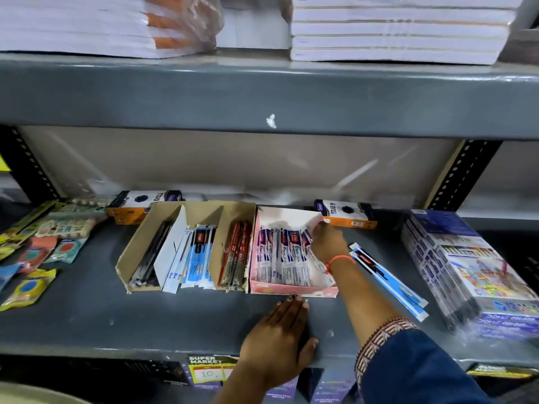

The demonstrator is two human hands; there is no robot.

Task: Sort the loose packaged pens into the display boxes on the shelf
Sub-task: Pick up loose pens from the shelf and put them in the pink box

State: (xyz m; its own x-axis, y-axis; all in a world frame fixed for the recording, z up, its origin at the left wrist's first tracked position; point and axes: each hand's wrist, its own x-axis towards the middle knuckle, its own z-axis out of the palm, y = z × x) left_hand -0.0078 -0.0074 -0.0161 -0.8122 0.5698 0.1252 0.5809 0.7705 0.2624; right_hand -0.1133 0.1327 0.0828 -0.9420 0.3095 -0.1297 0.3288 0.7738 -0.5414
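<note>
The right hand (pixel 325 242), fingers closed on packets inside the pink cardboard display box (pixel 291 290), is nearest the loose blue-and-white packaged pens (pixel 388 279) lying lengthwise just to its right on the grey shelf (pixel 175 322), while the left hand (pixel 281 333) rests flat and open.

Stacks of white notebooks (pixel 396 27) are piled on the upper tier of a grey metal rack. Below, two orange-and-black cartons (pixel 345 213) marked "TRIO" are set against the back. Blister packs (pixel 40 246) in yellow, teal and red are scattered at the far left, while a shrink-wrapped crayon bundle (pixel 472 269) is laid at the right. A price tag (pixel 208 371) reading "10" is fixed to the front edge.
</note>
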